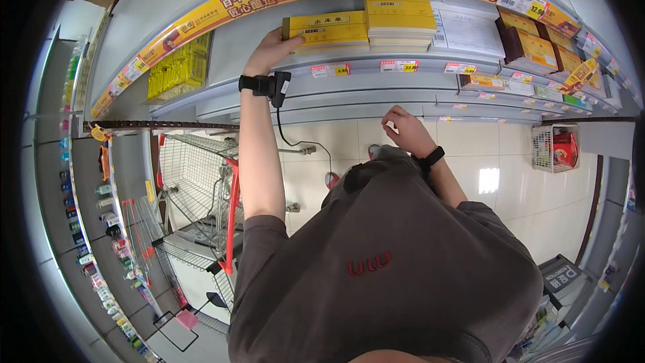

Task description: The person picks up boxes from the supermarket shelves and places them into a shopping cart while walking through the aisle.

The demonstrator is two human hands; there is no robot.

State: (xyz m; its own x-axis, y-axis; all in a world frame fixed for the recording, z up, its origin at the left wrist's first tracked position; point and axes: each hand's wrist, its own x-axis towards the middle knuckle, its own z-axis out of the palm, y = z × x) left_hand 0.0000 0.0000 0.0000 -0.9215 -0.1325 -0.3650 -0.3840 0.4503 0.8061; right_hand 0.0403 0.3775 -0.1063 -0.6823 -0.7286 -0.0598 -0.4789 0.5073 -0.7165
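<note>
My left hand (279, 47) grips the left end of a yellow paper form pad (332, 28) on the grey shelf, thumb on top. A black strap with a device and cable is on that wrist. Beside the pad stands a taller stack of yellow pads (400, 10), then white form pads (463, 33) and brown-and-yellow packs (524, 40) farther right. My right hand (403, 128) hangs below the shelf front, fingers loosely curled and apart, holding nothing.
Yellow packets (178, 70) sit on the shelf at left. A metal shopping cart (195, 161) with a red handle stands at lower left. A white basket (541, 148) with a red item is on the floor at right. Shelves of small bottles run along the far left.
</note>
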